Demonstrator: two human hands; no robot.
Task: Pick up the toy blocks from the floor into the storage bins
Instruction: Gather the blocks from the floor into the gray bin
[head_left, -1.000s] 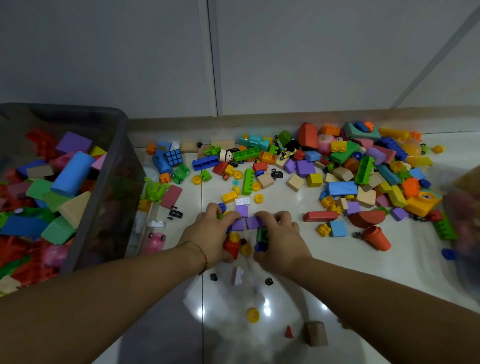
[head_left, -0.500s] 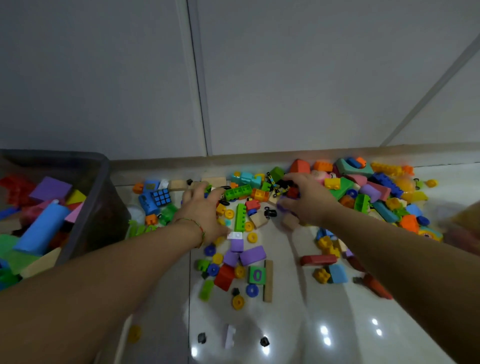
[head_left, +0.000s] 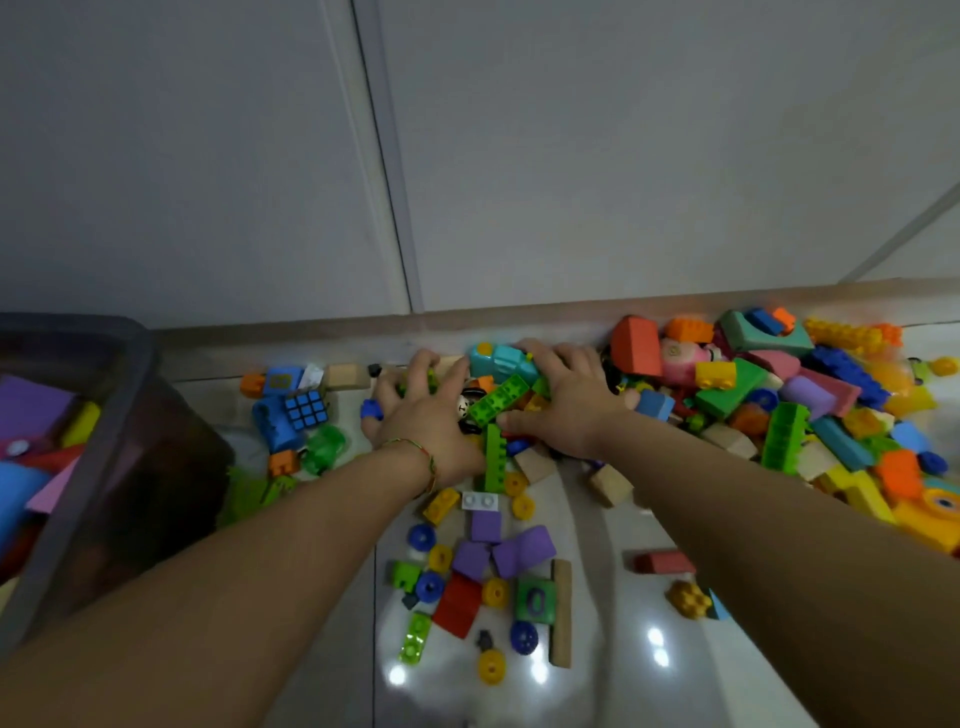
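Toy blocks (head_left: 522, 551) of plastic and foam, in purple, green, yellow, red and blue, lie strewn on the glossy floor (head_left: 597, 686) along the wall. The left hand (head_left: 428, 421) and right hand (head_left: 569, 402) press palm-down on the heap, fingers spread, gripping nothing. A dark, part-filled storage bin (head_left: 132, 364) stands at the left.

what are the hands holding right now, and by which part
Cannot tell: left hand curls over a green piece, right hand lies spread on the pile.
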